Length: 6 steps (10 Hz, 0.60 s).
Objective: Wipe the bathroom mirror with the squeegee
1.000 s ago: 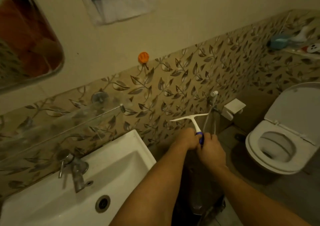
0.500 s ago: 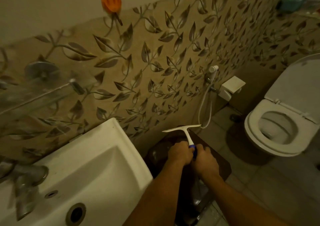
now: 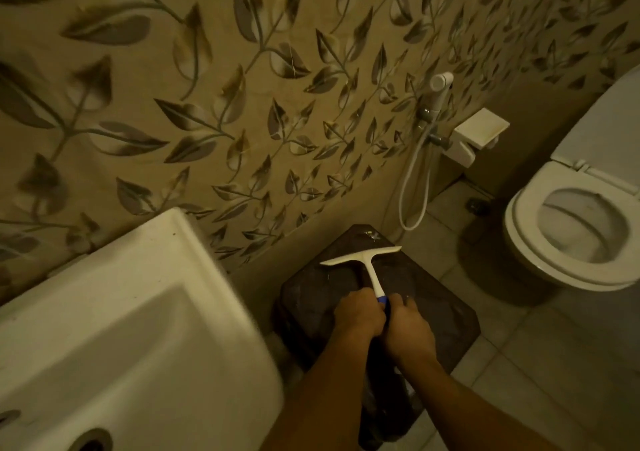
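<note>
A white squeegee (image 3: 366, 262) with a blue handle end points its blade away from me, low over a dark brown stool. My left hand (image 3: 360, 313) and my right hand (image 3: 407, 326) sit side by side, both closed around the handle. The blade is level, above the stool's far half. The mirror is out of the frame.
The dark stool (image 3: 446, 298) stands on the tiled floor between a white sink (image 3: 131, 312) at left and an open toilet (image 3: 540, 253) at right. A hand sprayer with hose (image 3: 434, 97) and a white wall fitting (image 3: 479, 132) hang on the leaf-patterned tiles (image 3: 242, 104).
The view has tilted down: the mirror, glass shelf and orange hook have left the frame. Both hands have lowered the squeegee from wall height to just over the stool.
</note>
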Available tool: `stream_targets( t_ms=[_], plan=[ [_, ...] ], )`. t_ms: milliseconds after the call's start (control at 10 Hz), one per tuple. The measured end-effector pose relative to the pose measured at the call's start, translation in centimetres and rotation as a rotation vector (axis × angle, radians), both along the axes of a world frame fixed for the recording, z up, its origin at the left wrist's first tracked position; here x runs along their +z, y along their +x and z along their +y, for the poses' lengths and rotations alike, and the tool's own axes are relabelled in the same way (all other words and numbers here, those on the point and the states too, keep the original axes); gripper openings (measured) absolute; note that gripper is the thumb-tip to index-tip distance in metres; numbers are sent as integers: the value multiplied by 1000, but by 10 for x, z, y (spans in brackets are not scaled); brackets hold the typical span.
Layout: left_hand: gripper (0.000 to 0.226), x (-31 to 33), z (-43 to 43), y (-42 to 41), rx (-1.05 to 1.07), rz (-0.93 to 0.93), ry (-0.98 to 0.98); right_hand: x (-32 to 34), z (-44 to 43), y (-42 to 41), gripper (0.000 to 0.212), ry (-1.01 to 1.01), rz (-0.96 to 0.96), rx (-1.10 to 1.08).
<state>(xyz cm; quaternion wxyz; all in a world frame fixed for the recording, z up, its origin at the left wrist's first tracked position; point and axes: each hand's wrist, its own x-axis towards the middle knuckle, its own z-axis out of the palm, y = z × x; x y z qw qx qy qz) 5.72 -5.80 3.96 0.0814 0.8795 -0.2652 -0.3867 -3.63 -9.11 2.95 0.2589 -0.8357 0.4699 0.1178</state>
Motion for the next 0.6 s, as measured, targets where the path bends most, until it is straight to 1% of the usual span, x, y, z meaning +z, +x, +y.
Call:
stream_targets(
  t_ms=[300,400,600],
  plan=[
    [28,-26,-4,-2,21,0,45,-26,-3,1,34,25,1,-13],
    [27,-30,-4,-4,27,-9,47,-30,-4,1,37,35,2,-17],
    [25,-38,-6,-3,56,-13,6,-36,-6,0,41,35,-32,-20]
  ],
)
